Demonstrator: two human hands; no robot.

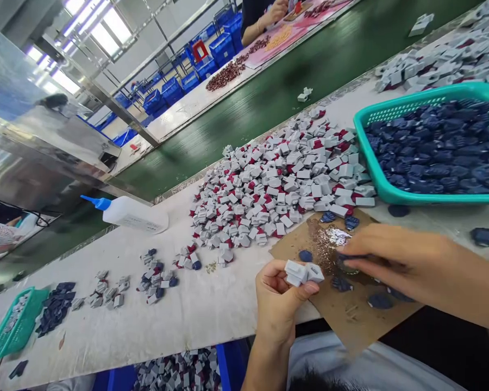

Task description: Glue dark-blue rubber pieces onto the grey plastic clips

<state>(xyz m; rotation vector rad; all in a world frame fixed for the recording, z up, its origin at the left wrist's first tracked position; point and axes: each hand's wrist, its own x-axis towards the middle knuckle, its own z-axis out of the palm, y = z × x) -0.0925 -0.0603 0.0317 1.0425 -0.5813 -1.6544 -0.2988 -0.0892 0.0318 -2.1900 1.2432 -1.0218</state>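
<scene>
My left hand (pixel 277 300) grips a light grey plastic part (pixel 296 271) between thumb and fingers, its open socket facing right. Just right of it, my right hand (pixel 411 260) pinches a dark blue piece (pixel 349 257), mostly covered by the fingers, low over a shiny, wet-looking patch (pixel 337 236). That patch lies on a brown cardboard sheet (pixel 356 320). Several loose dark blue pieces (pixel 380 301) rest on the cardboard around the hand. Beyond it spreads a big heap of grey and dark red parts (pixel 264 190).
A green basket (pixel 367 157) full of dark blue pieces stands at right. On the left are a white bottle with a blue tip (pixel 134 214), small part piles and another green basket (pixel 22 326). A green conveyor belt (pixel 261 114) runs behind; a co-worker's hand (pixel 275 12) is across it.
</scene>
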